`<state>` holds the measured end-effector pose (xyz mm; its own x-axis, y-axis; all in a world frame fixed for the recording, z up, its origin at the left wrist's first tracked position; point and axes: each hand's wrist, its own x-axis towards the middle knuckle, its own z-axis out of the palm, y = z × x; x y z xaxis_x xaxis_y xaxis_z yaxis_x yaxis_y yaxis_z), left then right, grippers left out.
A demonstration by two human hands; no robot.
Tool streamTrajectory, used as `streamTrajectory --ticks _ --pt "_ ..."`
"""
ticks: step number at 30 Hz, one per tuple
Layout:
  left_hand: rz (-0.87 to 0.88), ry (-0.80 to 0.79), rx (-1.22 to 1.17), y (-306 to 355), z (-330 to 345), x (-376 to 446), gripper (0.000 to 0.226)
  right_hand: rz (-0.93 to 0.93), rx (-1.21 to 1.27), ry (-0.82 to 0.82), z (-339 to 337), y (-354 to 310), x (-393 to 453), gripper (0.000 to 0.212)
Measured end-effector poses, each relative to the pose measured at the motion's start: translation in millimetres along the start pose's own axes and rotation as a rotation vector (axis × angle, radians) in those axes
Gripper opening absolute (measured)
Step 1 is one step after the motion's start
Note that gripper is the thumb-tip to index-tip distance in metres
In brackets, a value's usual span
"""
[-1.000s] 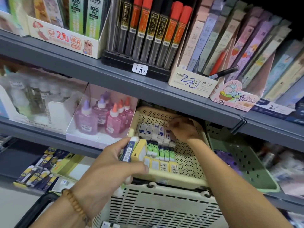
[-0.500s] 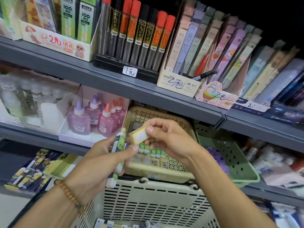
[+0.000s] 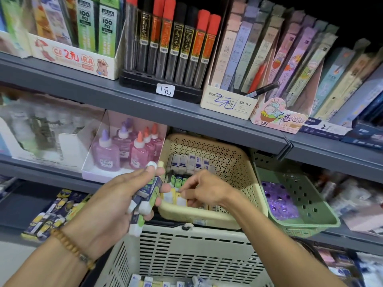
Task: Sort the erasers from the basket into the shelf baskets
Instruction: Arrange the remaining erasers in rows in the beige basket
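Left hand (image 3: 116, 204) grips a bundle of sleeved erasers (image 3: 145, 201), long axes tilted up-right; right hand (image 3: 204, 190) pinches a yellow eraser (image 3: 180, 200) upright inside the beige shelf basket (image 3: 238, 162).

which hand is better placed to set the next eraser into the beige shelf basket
Right. The right hand is already inside the beige shelf basket, its fingers at the yellow row, while the left hand grips the eraser bundle.
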<state>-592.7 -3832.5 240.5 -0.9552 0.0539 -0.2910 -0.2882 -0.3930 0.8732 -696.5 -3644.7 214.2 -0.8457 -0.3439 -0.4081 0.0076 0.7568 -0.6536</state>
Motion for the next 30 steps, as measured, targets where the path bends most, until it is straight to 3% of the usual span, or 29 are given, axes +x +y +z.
streamTrajectory --ticks 3,6,11,14,21,24,28,30 --pt "-0.017 -0.017 -0.003 -2.2 0.7 1.9 0.043 -0.091 0.029 0.079 0.6 -7.1 -9.0 0.013" --pt "-0.047 -0.033 0.014 -4.2 2.4 4.2 0.044 -0.265 0.242 0.198 -5.8 -18.8 -23.6 0.019" --pt "-0.088 -0.091 -0.008 -6.4 5.2 5.7 0.048 -0.437 0.359 0.031 10.3 -39.5 -37.9 0.019" --pt "-0.106 -0.104 -0.022 -8.3 4.5 6.3 0.046 -0.395 0.494 0.048 14.3 -45.0 -36.8 0.011" --pt "-0.077 -0.138 -0.062 -9.0 4.3 5.6 0.045 -0.296 1.019 0.045 -5.6 -38.8 -38.5 0.02" --pt "-0.064 -0.141 -0.063 -10.2 4.1 5.7 0.051 -0.284 1.095 0.042 -12.4 -36.0 -41.9 0.022" --pt "-0.048 -0.135 -0.009 -14.1 5.5 6.2 0.029 -0.28 1.12 0.079 -13.3 -30.0 -46.5 0.03" --pt "-0.025 -0.102 -0.002 -15.9 6.4 6.4 0.029 -0.254 1.072 0.108 -10.4 -27.4 -48.3 0.039"
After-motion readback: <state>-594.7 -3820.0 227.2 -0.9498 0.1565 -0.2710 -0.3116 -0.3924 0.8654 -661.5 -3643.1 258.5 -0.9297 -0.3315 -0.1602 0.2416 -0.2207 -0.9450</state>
